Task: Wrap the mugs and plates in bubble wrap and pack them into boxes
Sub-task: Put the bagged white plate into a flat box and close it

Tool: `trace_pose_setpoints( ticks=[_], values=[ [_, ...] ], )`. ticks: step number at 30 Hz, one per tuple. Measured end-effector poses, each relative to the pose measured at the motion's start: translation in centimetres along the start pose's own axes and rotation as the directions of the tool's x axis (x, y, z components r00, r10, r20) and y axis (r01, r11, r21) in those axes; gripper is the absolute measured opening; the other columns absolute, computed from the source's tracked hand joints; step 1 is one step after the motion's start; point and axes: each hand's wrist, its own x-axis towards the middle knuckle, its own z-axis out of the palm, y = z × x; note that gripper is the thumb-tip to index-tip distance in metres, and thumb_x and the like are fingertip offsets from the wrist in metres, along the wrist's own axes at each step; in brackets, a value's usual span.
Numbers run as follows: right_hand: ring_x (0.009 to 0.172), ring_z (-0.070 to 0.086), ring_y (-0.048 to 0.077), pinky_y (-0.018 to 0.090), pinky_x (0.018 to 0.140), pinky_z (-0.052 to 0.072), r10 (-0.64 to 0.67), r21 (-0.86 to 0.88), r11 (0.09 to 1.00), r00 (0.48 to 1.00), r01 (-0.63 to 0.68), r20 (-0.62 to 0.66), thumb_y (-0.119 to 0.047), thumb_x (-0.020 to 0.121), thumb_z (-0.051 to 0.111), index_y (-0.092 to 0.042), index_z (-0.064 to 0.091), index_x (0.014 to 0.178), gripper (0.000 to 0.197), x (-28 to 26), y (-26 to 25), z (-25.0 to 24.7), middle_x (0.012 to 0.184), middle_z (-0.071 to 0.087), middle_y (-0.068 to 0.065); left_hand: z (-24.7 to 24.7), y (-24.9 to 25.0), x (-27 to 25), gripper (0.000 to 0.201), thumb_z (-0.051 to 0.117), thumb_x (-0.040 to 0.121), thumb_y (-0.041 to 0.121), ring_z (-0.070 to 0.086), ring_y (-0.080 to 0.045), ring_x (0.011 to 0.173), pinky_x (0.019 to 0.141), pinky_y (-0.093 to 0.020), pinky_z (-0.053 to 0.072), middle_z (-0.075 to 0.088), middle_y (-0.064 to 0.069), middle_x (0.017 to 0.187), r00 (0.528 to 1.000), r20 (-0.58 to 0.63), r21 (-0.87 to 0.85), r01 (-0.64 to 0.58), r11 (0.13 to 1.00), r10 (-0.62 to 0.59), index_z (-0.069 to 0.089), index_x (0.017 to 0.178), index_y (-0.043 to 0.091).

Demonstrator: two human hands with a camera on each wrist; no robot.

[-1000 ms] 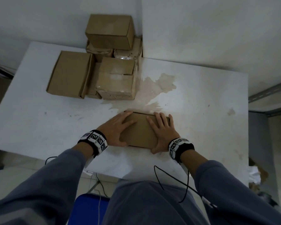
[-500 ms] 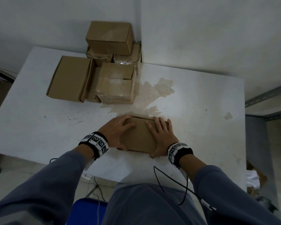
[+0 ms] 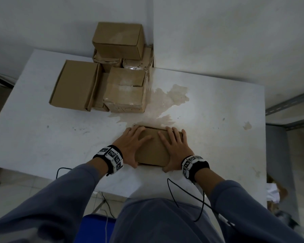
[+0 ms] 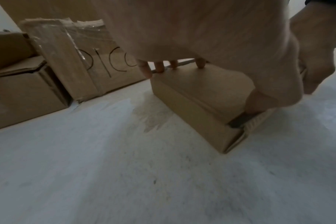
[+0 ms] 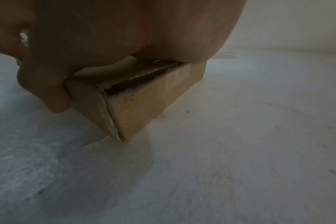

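A white table [image 3: 209, 109] bears a brown stain [image 3: 167, 100] and, at its far left corner, a stack of cardboard boxes [image 3: 102, 79]. Near the table's front edge sits a small cardboard box [image 3: 154, 149], its lid down but with a dark gap at both near corners. The left hand [image 3: 130, 146] and right hand [image 3: 176, 148] lie flat on the lid, fingers straight and spread, thumbs against the near side.
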Motion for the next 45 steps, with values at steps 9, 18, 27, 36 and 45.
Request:
trace_pose_setpoints(
  ticks=[9, 18, 27, 36, 45],
  values=[
    [0.145, 0.007, 0.046, 0.068, 0.113, -0.001, 0.004, 0.018, 1.0, 1.0, -0.004, -0.002, -0.087, 0.039, 0.064, -0.026, -0.005, 0.156, 0.148, 0.0, -0.1, 0.0, 0.16, 0.002, 0.021, 0.6, -0.3, -0.3, 0.127, 0.08, 0.045, 0.057, 0.022, -0.038, 0.138, 0.109, -0.052, 0.038, -0.001, -0.011, 0.153, 0.998, 0.044, -0.301, 0.055, 0.952, -0.044, 0.01, 0.148, 0.032],
    [0.144, 0.013, 0.046, 0.067, 0.112, 0.001, 0.014, 0.017, 1.0, 1.0, -0.014, 0.006, -0.088, 0.038, 0.064, -0.024, 0.001, 0.157, 0.149, 0.1, -0.1, 0.0, 0.158, 0.009, 0.021, 0.2, -1.3, -0.6, 0.132, 0.089, 0.039, 0.06, 0.035, -0.032, 0.133, 0.108, -0.045, 0.041, 0.005, -0.005, 0.153, 0.999, 0.011, -0.397, 0.037, 0.917, -0.035, 0.017, 0.145, 0.029],
    [0.145, 0.011, 0.045, 0.067, 0.114, 0.002, 0.019, 0.024, 1.0, 1.0, -0.019, 0.001, -0.086, 0.038, 0.064, -0.025, 0.002, 0.157, 0.148, 0.0, -0.2, -0.1, 0.159, 0.008, 0.02, -0.2, -0.6, -0.5, 0.143, 0.081, 0.031, 0.071, 0.029, -0.025, 0.136, 0.111, -0.05, 0.018, 0.023, -0.003, 0.147, 0.991, -0.038, -0.162, 0.119, 0.979, -0.127, 0.013, 0.15, 0.03],
    [0.145, 0.006, 0.044, 0.067, 0.114, 0.0, 0.022, 0.004, 1.0, 1.0, -0.022, 0.011, -0.087, 0.039, 0.064, -0.026, -0.005, 0.156, 0.149, 0.1, -0.2, -0.3, 0.16, 0.003, 0.019, -0.5, -0.4, -0.1, 0.129, 0.071, 0.04, 0.08, 0.03, -0.022, 0.135, 0.11, -0.051, 0.02, 0.028, 0.001, 0.148, 0.984, -0.028, -0.194, 0.165, 0.967, -0.173, 0.024, 0.148, 0.029],
    [0.146, 0.006, 0.044, 0.065, 0.114, -0.001, 0.024, 0.005, 1.0, 1.0, -0.024, 0.007, -0.086, 0.039, 0.066, -0.027, -0.005, 0.156, 0.15, -0.1, -0.3, -0.3, 0.161, 0.002, 0.02, -2.2, -0.7, 1.7, 0.106, 0.078, 0.049, 0.072, 0.042, -0.021, 0.12, 0.106, -0.042, 0.028, 0.042, 0.002, 0.131, 0.977, -0.018, -0.146, 0.207, 0.967, -0.212, 0.04, 0.135, 0.022]
  ],
)
